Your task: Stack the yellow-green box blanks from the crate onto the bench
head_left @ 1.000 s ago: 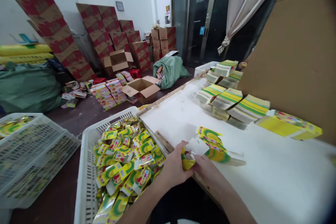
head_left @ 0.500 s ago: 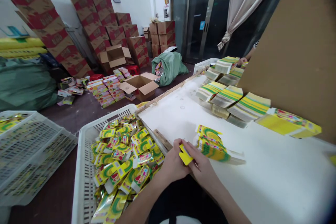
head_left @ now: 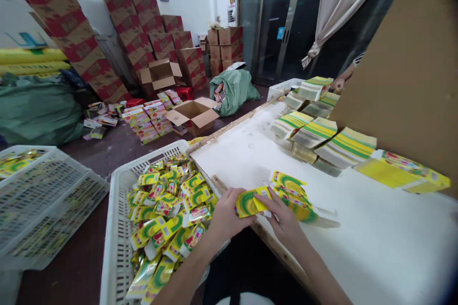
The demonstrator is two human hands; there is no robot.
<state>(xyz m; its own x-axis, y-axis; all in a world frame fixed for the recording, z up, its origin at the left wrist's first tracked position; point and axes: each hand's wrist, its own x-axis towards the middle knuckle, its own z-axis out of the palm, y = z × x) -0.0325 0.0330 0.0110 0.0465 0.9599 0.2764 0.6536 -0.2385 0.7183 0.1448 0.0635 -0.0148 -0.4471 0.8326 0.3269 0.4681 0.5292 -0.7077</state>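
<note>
Between my hands is a small yellow-and-green printed carton [head_left: 248, 203], held over the table's near-left edge. My left hand [head_left: 226, 219] is closed round its left end. The fingers of my right hand [head_left: 284, 219] pinch its right end, by the end flap. Just beyond my right hand, a small group of flat, unfilled-looking cartons [head_left: 291, 195] lies on the white table [head_left: 386, 238]. To the left of my left hand stands a white plastic basket [head_left: 109, 228], heaped with folded yellow-and-green cartons [head_left: 168, 228].
Stacks of flat cartons [head_left: 309, 132] and a long yellow box [head_left: 404, 171] lie by a large cardboard panel [head_left: 397, 71]. A co-worker's hand [head_left: 338, 84] shows behind it. Another crate [head_left: 46, 205] stands at left. Open boxes [head_left: 195, 116] and green sacks [head_left: 234, 88] lie on the floor.
The carton has turned from showing a small yellow flap to showing its long printed face. My hands have moved slightly apart, the left one to the left, the right one to the right.
</note>
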